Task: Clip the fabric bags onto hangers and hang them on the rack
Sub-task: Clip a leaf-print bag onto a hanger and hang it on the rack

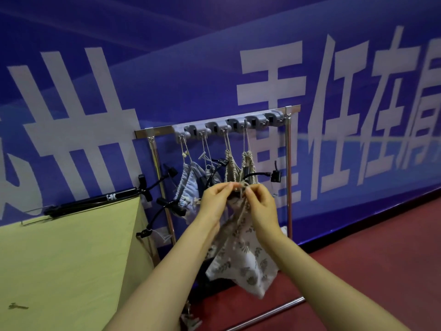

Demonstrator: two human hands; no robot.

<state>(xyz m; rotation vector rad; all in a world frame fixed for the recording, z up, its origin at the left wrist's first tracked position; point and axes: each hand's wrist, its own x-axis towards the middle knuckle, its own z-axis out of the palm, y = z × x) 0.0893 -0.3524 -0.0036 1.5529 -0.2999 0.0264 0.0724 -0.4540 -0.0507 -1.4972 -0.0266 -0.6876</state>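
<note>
Yellow-green cloth table (71, 247) far left. Black clip hangers (167, 204) dangle by the chrome rack (289, 175). A pale blue bag (188, 187) hangs limp, gathered. Left hand (214, 201) pinches the corded mouth of the leaf-print bag (245, 259), which droops in front of the rack. Right hand (260, 204) pinches beside it. The bag is likely light, soft and floppy; best clipped at the bunched top hem.

Blue banner (191, 68) behind, green table (59, 259) left, red floor (381, 247)

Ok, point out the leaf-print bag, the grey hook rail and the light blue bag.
leaf-print bag (248, 259): head view, middle of hanging cloth.
grey hook rail (202, 129): head view, front face.
light blue bag (188, 187): head view, gathered body.
</note>
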